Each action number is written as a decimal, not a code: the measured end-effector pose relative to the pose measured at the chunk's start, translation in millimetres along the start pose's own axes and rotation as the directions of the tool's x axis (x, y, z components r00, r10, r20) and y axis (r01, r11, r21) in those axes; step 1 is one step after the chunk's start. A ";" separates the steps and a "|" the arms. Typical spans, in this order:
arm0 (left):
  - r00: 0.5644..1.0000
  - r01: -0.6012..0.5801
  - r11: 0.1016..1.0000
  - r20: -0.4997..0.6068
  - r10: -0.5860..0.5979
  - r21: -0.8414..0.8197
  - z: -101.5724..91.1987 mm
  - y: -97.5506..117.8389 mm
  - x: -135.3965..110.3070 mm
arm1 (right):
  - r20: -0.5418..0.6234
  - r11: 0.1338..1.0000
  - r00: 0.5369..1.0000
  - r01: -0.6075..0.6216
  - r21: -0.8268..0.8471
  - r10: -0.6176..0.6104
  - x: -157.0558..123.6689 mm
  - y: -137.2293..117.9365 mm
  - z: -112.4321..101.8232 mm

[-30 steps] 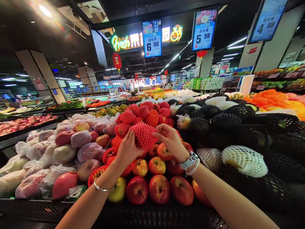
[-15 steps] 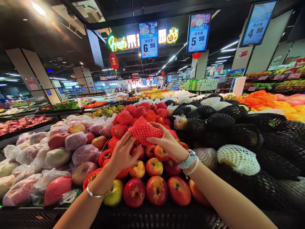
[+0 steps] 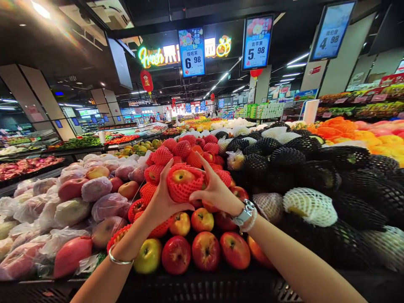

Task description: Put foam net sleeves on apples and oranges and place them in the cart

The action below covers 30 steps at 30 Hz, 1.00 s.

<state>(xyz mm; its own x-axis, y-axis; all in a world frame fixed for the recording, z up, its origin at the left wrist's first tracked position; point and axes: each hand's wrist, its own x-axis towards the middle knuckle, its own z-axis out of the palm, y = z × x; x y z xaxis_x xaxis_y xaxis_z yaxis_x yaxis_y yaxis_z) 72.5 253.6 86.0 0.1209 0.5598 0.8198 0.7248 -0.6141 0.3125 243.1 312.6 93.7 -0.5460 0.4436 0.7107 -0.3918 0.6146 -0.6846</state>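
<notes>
An apple (image 3: 183, 176) in a red foam net (image 3: 186, 190) sits between my hands above the front rows of fruit, its yellow-red top showing through the net's opening. My left hand (image 3: 164, 198) cups it from the left, the thumb stretched below it. On the right side, my right hand (image 3: 217, 191) is curved around it, with the thumb against the net and the fingers reaching up behind. Just beneath are bare apples, among them a red apple (image 3: 176, 255) and a yellow-green apple (image 3: 147, 256). More apples in red nets (image 3: 162, 155) are piled behind.
Plastic-wrapped fruit (image 3: 110, 205) fills the left side of the stand. To the right lie fruits in black nets (image 3: 287, 158) and a white-netted fruit (image 3: 311, 206). A black crate edge (image 3: 202, 290) runs along the front. Price screens (image 3: 191, 52) hang overhead.
The red net has opened out around the apple, whose top now shows. My left hand has spread around its left side, and my right thumb has stayed against the net. The view has shifted slightly.
</notes>
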 end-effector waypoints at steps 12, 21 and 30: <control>0.958 -0.229 0.917 -0.092 0.272 0.325 12.3 -5.4 -18.5 | 0.148 0.879 0.952 0.304 -0.368 -0.267 -4.9 -1.3 6.6; 0.909 -0.367 0.797 0.003 0.417 0.480 18.2 -13.4 -14.3 | 0.382 0.806 0.918 0.302 -0.509 -0.102 2.0 -2.8 -22.9; 0.941 -0.285 0.913 -0.096 0.325 0.292 10.8 -14.0 -2.5 | 0.013 0.681 0.967 0.189 -0.707 -0.255 21.3 3.0 -55.2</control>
<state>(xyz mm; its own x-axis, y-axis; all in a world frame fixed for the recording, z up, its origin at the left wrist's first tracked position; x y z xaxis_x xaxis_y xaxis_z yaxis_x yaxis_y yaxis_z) 69.4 266.8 74.3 0.2841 0.2743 0.9187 0.8250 -0.5581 -0.0885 271.2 359.9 115.7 -0.4376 0.2641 0.8595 0.1538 0.9638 -0.2179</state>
